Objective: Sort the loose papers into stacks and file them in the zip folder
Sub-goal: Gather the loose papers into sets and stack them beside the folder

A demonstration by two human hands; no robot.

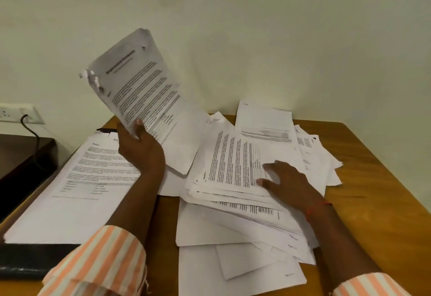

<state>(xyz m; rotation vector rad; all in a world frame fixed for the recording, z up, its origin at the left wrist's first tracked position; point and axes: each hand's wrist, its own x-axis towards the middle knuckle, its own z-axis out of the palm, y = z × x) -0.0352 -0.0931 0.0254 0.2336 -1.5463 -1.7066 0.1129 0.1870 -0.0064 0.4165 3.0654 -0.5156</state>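
A: What are the hands doing?

B: The left hand [140, 148] grips a raised sheaf of papers [137, 78] by its near edge, thumb on the front. The fingers behind it are hidden. The right hand [288, 185] lies flat with fingers spread on the loose pile [233, 162], right of centre.

A: Can you read the pages?

B: No, the print is blurred. The sheaf's left corner looks torn or curled.

A: And the folder?

B: At the near left, a dark zip folder [30, 260] lies under a neat stack [77, 179], so only its near edge shows. I cannot make out the zip. The pile's lower sheets are mostly covered, and the frame cuts off the nearest one. Everything sits on the wooden counter [377, 179].
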